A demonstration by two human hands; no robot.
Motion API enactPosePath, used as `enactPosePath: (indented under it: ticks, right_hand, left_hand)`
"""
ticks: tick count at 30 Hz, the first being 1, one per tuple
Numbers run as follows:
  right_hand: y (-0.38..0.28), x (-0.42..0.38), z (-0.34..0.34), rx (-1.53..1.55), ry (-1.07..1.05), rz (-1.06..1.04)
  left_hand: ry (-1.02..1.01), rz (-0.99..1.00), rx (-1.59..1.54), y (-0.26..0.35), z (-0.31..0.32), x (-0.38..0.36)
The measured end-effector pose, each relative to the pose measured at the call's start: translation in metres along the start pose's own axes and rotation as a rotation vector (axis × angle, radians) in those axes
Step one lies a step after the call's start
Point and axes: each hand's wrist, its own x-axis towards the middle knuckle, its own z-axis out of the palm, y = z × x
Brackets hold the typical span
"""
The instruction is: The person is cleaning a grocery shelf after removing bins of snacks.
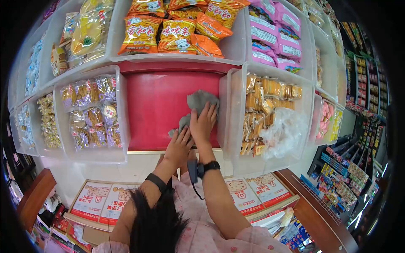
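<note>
A crumpled grey cloth lies on the red surface between the plastic bins. Flat on top of it rests my right hand, its fingers stretched out and a little apart, pointing up and right. My left hand is lower and to the left, close to the right wrist. Its fingers are extended and spread, and their tips touch the lower left end of the cloth. Neither hand is wrapped round anything. The palms and the cloth beneath them are hidden.
A bin of wrapped snacks borders the red surface on the left. On the right, another bin holds wrapped pastries and a clear plastic bag. Orange snack bags fill the bin behind. Printed cartons stand near my body.
</note>
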Motion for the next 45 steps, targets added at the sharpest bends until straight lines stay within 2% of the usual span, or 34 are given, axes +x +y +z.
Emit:
enactPosePath:
  ticks: [2, 7, 9, 10, 12, 15, 18, 20, 25, 28, 30, 31, 33, 34, 35, 37, 38, 39, 41, 43, 44, 45]
  right_hand:
    - [-0.01, 0.026, 0.007, 0.016, 0.036, -0.035]
    - [-0.021, 0.08, 0.008, 0.068, 0.038, -0.112]
    - [-0.021, 0.078, 0.011, 0.005, 0.037, -0.103]
    - [-0.018, 0.068, 0.012, 0.004, 0.027, -0.114]
    - [-0.003, 0.038, 0.007, -0.017, 0.042, -0.267]
    - [0.018, -0.032, -0.001, -0.023, -0.046, -0.205]
    - [0.045, -0.088, -0.01, -0.049, -0.133, -0.242]
    - [0.061, -0.116, -0.014, -0.086, -0.153, -0.239]
    - [0.05, -0.123, -0.042, -0.129, -0.16, -0.179]
    - [0.04, -0.117, -0.049, -0.27, -0.275, -0.081]
    - [0.038, -0.12, -0.04, -0.44, -0.217, -0.265]
    - [0.034, -0.121, -0.034, -0.442, -0.217, -0.272]
    - [0.019, -0.124, -0.014, -0.38, -0.283, -0.429]
    - [0.008, -0.129, -0.003, -0.38, -0.292, -0.434]
    - [-0.004, -0.133, 0.01, -0.272, -0.275, -0.481]
    - [-0.015, -0.139, 0.01, -0.159, -0.268, -0.53]
    - [-0.016, -0.135, 0.005, -0.156, -0.31, -0.504]
    - [-0.015, -0.131, -0.002, -0.159, -0.351, -0.472]
    - [0.01, -0.123, -0.015, -0.228, -0.351, -0.503]
    - [0.028, -0.116, -0.033, -0.306, -0.282, -0.346]
    - [0.03, -0.109, -0.04, -0.313, -0.279, -0.353]
    - [0.028, -0.103, -0.048, -0.273, -0.331, -0.216]
  left_hand:
    - [0.04, 0.013, 0.023, -0.013, 0.006, 0.021]
    - [0.134, -0.068, -0.091, -0.03, -0.044, 0.062]
    - [0.049, -0.065, -0.075, -0.03, -0.049, 0.062]
    - [0.05, -0.079, -0.08, -0.028, -0.048, 0.056]
    - [-0.097, -0.089, -0.087, -0.014, -0.048, 0.041]
    - [0.002, -0.064, -0.064, 0.003, -0.009, 0.005]
    - [-0.114, -0.005, 0.042, 0.015, -0.012, -0.027]
    - [-0.06, -0.023, 0.016, 0.02, 0.005, -0.035]
    - [0.07, -0.054, -0.047, 0.018, 0.0, -0.032]
    - [0.097, -0.074, -0.151, 0.009, -0.003, -0.029]
    - [0.218, -0.092, -0.14, 0.007, -0.003, -0.031]
    - [0.221, -0.097, -0.142, 0.003, -0.006, -0.032]
    - [0.138, -0.274, -0.207, -0.01, -0.012, -0.04]
    - [0.116, -0.359, -0.27, -0.023, -0.013, -0.046]
    - [0.113, -0.37, -0.273, -0.032, -0.012, -0.054]
    - [0.334, -0.396, -0.248, -0.044, -0.006, -0.073]
    - [0.414, -0.319, -0.18, -0.048, 0.005, -0.074]
    - [0.414, -0.321, -0.181, -0.045, 0.002, -0.074]
    - [0.309, -0.311, -0.231, -0.027, -0.007, -0.063]
    - [0.312, -0.279, -0.27, -0.005, 0.005, -0.047]
    - [0.301, -0.268, -0.262, 0.005, 0.008, -0.04]
    - [0.289, -0.256, -0.255, 0.012, 0.005, -0.034]
